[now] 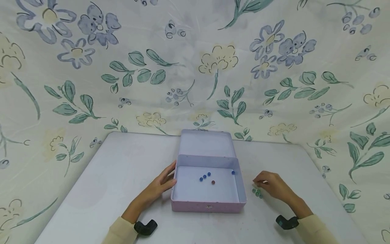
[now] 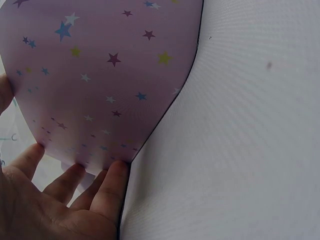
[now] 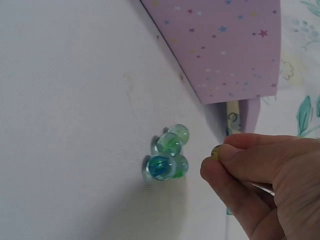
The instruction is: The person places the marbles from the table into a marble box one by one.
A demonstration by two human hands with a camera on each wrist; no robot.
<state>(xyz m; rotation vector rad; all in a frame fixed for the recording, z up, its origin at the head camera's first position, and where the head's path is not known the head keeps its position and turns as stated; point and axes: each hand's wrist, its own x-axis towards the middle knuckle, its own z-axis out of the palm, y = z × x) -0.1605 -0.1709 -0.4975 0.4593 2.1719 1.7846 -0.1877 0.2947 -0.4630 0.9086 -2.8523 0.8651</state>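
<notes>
The right hand point(image 3: 265, 185) pinches a small yellowish marble point(image 3: 216, 151) between thumb and fingers, just beside four green marbles point(image 3: 168, 154) clustered on the table point(image 1: 122, 176). The left hand point(image 1: 158, 186) lies with straight fingers against the left wall of the open pink tin box point(image 1: 208, 205), which holds blue marbles point(image 1: 204, 176) and a red one. Keeping the pinch firm while the box stays braced should prevent the marble rolling away.

Yellowish marble point(image 3: 216, 151) pinched in fingers point(image 3: 235, 155), four green glass marbles point(image 3: 167, 154) clustered on table beside
</notes>
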